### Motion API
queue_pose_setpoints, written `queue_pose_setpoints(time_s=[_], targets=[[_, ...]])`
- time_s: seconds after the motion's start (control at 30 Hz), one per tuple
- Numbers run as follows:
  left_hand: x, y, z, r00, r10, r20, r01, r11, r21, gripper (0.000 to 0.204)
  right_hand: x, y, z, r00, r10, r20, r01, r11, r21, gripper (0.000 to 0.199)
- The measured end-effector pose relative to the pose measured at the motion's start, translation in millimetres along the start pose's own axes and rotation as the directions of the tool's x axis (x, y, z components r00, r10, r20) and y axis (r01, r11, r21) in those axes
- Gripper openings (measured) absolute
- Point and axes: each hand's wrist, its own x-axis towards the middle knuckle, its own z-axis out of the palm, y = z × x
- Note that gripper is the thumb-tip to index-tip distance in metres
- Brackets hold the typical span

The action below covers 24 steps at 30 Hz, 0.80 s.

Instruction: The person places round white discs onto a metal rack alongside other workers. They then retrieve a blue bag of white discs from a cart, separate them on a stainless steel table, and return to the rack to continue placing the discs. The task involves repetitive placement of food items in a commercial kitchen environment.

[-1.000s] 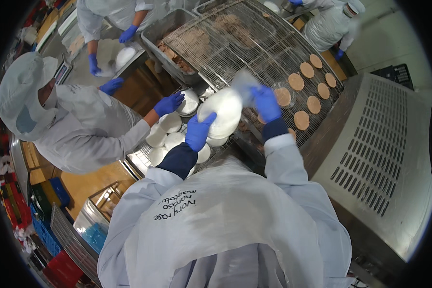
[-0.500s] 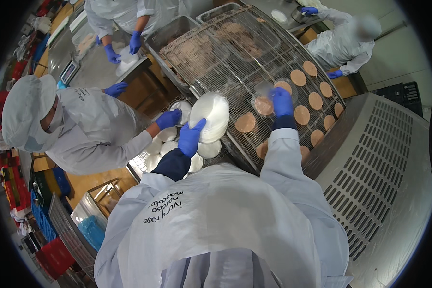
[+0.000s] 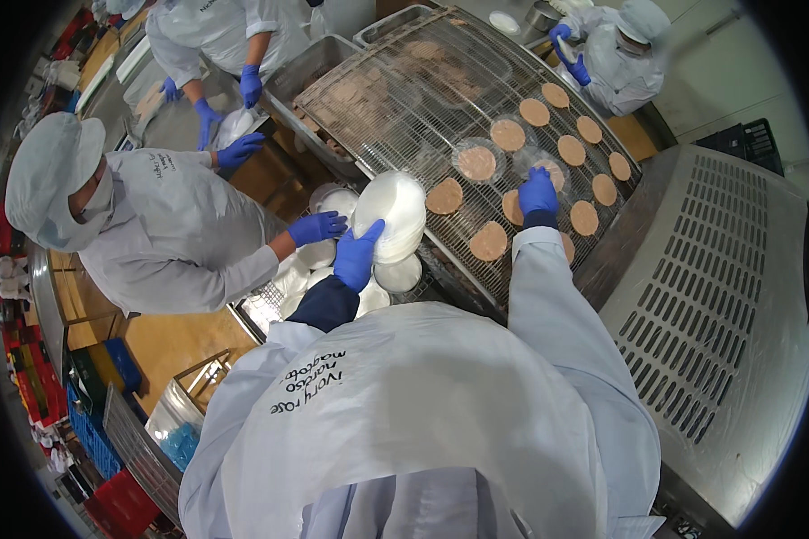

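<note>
My left hand (image 3: 355, 259) is closed on the edge of a stack of round white film sheets (image 3: 392, 216), held beside the wire conveyor (image 3: 440, 108). Over the belt, my right hand (image 3: 538, 191) has its fingers bent down at a round, flat pinkish patty (image 3: 554, 174). A thin clear film disc (image 3: 528, 160) shows around those fingertips, and they seem to pinch it. Two patties farther along, one of them this patty (image 3: 476, 163), have clear film around their edges. Bare patties, such as this patty (image 3: 488, 241), lie in rows nearby.
A slotted steel cover (image 3: 692, 296) stands to the right. Left of the belt, a co-worker's gloved hand (image 3: 318, 227) is at white rounds (image 3: 397, 272) in a wire basket. Grey tubs (image 3: 319, 54) stand beneath the belt's far end. Other co-workers stand across at the back.
The patties have travelled away from me along the belt. My right hand has shifted slightly right to another patty, and film now lies at patties it was near. My left hand keeps the stack.
</note>
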Motion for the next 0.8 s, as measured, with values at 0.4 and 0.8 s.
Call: queue_pose_setpoints(time_s=[0.4,0.8], targets=[[-4.8,7.3,11.1,0.989,0.052,0.14,-0.067,0.992,0.107,0.042,-25.2,-201.9,-172.3,0.644,-0.326,0.692,-0.464,0.553,0.692,0.037],[-5.6,0.5,-16.1,0.996,-0.011,0.094,0.0,0.993,0.116,0.043,40.3,27.4,-68.0,0.911,0.346,0.226,-0.394,0.891,0.224,0.031]])
